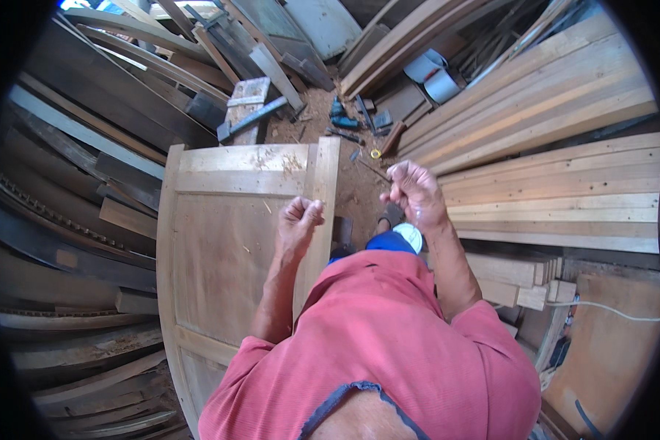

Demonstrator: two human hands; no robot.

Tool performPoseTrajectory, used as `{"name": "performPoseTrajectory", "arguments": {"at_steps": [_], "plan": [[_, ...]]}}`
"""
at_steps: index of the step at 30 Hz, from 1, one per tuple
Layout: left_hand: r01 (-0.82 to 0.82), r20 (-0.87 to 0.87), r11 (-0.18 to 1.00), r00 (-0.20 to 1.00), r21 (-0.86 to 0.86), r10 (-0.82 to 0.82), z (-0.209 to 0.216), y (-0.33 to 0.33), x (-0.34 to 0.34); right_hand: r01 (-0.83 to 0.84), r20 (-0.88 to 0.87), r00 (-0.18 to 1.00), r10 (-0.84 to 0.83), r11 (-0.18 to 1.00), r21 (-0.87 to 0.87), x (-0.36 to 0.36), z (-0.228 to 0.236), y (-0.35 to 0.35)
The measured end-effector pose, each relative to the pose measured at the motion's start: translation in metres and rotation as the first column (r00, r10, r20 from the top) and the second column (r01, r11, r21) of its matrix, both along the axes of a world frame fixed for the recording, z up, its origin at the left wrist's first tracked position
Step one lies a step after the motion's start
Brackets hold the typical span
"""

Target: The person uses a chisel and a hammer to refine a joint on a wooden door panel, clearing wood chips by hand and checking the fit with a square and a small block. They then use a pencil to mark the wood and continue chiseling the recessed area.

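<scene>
Item: wooden door panel (227, 242), left of centre, lying flat. My left hand (301, 218) is a closed fist over its right rail, seemingly empty. My right hand (412, 192) is curled narrow, contents unclear. Risk, I judge: tools (348, 121) littering the far floor could trip me.

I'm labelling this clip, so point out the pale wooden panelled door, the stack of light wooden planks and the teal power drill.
Pale wooden panelled door (220, 242), head view: its flat centre panel.
Stack of light wooden planks (565, 183), head view: a plank's face.
Teal power drill (340, 117), head view: its body.
</scene>
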State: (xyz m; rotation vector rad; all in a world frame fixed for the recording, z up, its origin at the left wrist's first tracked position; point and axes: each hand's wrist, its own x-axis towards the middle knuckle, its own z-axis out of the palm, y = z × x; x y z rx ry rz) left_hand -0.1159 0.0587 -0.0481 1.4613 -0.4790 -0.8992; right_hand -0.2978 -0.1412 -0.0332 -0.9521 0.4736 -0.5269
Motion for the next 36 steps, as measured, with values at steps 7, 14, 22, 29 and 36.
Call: {"name": "performPoseTrajectory", "arguments": {"at_steps": [7, 14, 22, 29, 36], "plan": [[-0.038, 0.066, 0.958, 0.996, -0.283, 0.059, 0.029, -0.022, -0.013, -0.281, 0.357, 0.916, 0.185, 0.929, 0.241, 0.041, 0.036, 0.033], [-0.035, -0.310, 0.846, 0.938, -0.532, -0.156, 0.051, -0.003, 0.007, -0.126, -0.132, 0.990, 0.059, 0.798, -0.589, 0.056, 0.048, 0.047], [0.050, -0.105, 0.888, 0.989, -0.457, -0.109, 0.038, 0.022, 0.009, -0.204, -0.199, 0.978, 0.065, 0.493, -0.846, 0.070, 0.059, 0.059], [0.165, 0.608, 0.986, 0.783, 0.005, -0.134, 0.057, 0.033, 0.016, -0.326, -0.325, 0.945, 0.025, 0.116, -0.938, 0.079, 0.056, 0.068], [0.094, 0.104, 0.976, 0.992, -0.198, -0.074, 0.042, 0.031, 0.017, -0.313, -0.320, 0.944, -0.081, 0.089, -0.946, 0.086, 0.049, 0.083]]}}
